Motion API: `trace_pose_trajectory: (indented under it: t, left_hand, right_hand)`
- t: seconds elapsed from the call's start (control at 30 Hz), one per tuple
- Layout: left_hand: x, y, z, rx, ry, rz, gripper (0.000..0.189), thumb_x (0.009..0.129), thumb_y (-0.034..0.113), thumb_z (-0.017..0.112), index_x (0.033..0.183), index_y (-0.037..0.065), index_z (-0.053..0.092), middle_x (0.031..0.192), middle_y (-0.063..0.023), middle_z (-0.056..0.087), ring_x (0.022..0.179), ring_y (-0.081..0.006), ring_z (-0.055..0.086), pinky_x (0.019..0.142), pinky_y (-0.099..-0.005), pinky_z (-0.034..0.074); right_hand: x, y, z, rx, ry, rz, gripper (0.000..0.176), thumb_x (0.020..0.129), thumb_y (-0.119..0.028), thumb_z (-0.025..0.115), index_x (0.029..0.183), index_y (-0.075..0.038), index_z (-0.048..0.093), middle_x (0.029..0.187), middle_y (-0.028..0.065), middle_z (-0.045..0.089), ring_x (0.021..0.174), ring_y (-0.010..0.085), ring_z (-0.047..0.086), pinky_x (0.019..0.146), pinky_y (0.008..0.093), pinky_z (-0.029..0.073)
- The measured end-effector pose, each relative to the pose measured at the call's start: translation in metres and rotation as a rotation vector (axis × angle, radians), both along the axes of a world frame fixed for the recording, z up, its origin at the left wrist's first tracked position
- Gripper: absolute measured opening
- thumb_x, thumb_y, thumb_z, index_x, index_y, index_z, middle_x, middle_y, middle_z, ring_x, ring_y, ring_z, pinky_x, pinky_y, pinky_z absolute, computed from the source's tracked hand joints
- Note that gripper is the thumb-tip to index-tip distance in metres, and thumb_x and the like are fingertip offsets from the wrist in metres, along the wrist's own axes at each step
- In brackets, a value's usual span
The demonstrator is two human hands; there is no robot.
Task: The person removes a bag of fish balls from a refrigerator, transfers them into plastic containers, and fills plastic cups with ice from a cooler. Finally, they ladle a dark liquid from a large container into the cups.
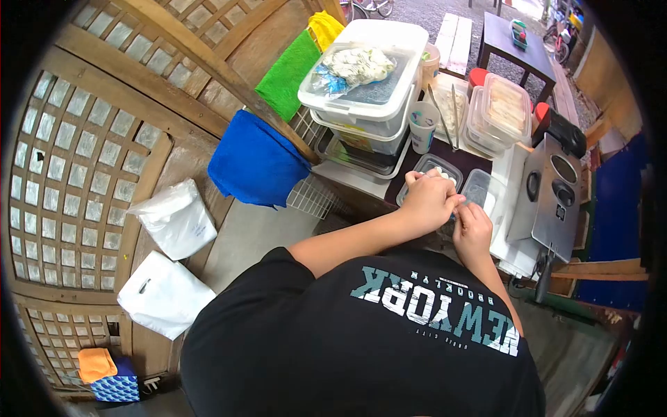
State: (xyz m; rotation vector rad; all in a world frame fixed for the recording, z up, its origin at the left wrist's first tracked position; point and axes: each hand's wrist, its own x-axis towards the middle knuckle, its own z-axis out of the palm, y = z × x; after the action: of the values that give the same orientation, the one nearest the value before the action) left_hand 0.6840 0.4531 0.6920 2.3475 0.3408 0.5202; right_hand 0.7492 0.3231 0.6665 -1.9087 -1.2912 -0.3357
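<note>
My left hand (pixel 432 200) is closed, its fingertips pinched together above the near edge of a clear plastic container (pixel 455 172). Small white round pieces (pixel 442 172) show inside that container, partly covered by the hand. Close beside it, my right hand (pixel 474 231) is also closed, thumb and fingers pressed together. The fingertips of both hands nearly meet; whatever lies between them is too small or hidden to make out. A second clear plastic container (pixel 476 186) sits just beyond my right hand.
Stacked lidded tubs (pixel 361 104) stand at the left of the work surface. Behind are a plastic cup (pixel 422 126), metal tongs (pixel 455 115) and filled food containers (pixel 506 108). A steel cooking appliance (pixel 549 198) with knobs and a black handle (pixel 544 281) stands at right. A blue cloth (pixel 257 160) hangs left.
</note>
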Motion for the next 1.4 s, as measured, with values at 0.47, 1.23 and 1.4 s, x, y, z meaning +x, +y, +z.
trace_pose_trajectory:
  t: [0.47,1.23,1.4]
  left_hand:
    - [-0.009,0.033,0.03,0.313,-0.371,-0.01,0.015,0.077,0.028,0.067,0.083,0.015,0.062,0.088,-0.0006,0.058,0.091,-0.0195,0.052,0.086,-0.0391,0.027]
    - [0.027,0.188,0.057,0.795,-0.285,0.423,0.017,0.07,0.024,0.07,0.086,0.021,0.066,0.089,0.0047,0.061,0.093,-0.0172,0.052,0.087,-0.0498,0.023]
    - [0.027,0.183,0.063,0.76,-0.272,0.461,0.015,0.069,0.028,0.071,0.082,0.022,0.067,0.083,0.0046,0.06,0.089,-0.0179,0.051,0.086,-0.0501,0.023]
  right_hand:
    - [0.011,-0.007,0.004,-0.005,0.076,-0.085,0.003,0.077,-0.004,0.063,0.076,-0.002,0.06,0.065,0.0115,0.05,0.059,0.0286,0.051,0.053,0.0376,0.04]
    - [0.013,-0.026,0.009,0.027,0.224,-0.137,0.003,0.08,-0.002,0.063,0.078,0.0,0.062,0.06,0.0101,0.046,0.053,0.0223,0.044,0.049,0.0327,0.035]
    - [0.012,-0.024,0.015,0.017,0.222,-0.154,0.005,0.079,-0.004,0.063,0.076,-0.001,0.062,0.06,0.0104,0.046,0.053,0.0253,0.046,0.049,0.0352,0.035]
